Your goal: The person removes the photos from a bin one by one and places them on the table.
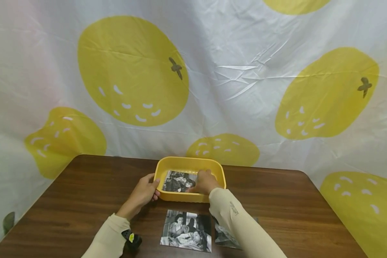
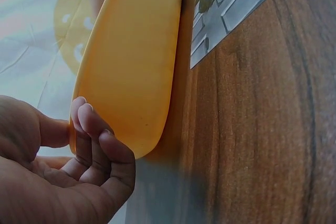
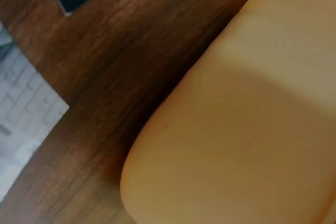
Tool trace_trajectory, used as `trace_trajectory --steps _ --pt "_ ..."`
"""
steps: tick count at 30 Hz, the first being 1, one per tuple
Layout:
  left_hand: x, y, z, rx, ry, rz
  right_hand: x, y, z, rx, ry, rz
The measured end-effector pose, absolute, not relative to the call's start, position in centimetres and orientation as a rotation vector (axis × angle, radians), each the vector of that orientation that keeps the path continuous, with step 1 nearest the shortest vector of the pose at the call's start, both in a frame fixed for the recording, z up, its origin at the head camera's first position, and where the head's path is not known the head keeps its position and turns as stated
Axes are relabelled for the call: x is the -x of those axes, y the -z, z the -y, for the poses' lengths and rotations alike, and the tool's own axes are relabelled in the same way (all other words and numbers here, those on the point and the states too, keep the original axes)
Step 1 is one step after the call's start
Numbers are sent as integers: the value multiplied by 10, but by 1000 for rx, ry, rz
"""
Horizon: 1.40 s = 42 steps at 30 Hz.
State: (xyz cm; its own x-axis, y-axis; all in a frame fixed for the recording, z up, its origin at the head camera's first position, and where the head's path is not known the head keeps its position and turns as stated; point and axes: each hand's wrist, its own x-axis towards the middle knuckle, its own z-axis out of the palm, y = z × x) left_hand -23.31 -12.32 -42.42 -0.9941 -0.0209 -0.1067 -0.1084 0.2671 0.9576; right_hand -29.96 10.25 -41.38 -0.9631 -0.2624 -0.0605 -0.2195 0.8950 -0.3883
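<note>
Photo print [image 1: 175, 182] lies inside the yellow tray [image 1: 184, 197], its right side hidden behind the right hand [image 1: 207, 181]. Left hand [image 1: 144, 190]: thumb and fingers curled round the tray's left end. Right hand reaches into the tray; finger spread, and whether they pinch the print, cannot tell. Likely faults: print creases if fingertips push it against the wall; tray skids if the left hold loosens under that push.
</note>
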Motion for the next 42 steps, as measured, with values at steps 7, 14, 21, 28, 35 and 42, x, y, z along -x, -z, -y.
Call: trace_trajectory --steps 7,14,21,28,35,42 --pt "235 424 122 124 -1866 -2428 307 419 -105 338 560 -2990" --pt "237 424 121 98 -1895 -2418 306 419 -107 238 751 -3024" --pt "238 424 120 102 -1899 -2424 305 415 -108 251 784 -3105" --pt "238 425 121 103 -1902 -2429 302 410 -109 381 893 -3116" --pt "236 427 122 107 -1897 -2417 296 399 -114 422 1041 -3024" --pt "236 427 123 99 -1906 -2419 289 387 -125 388 1234 -2944"
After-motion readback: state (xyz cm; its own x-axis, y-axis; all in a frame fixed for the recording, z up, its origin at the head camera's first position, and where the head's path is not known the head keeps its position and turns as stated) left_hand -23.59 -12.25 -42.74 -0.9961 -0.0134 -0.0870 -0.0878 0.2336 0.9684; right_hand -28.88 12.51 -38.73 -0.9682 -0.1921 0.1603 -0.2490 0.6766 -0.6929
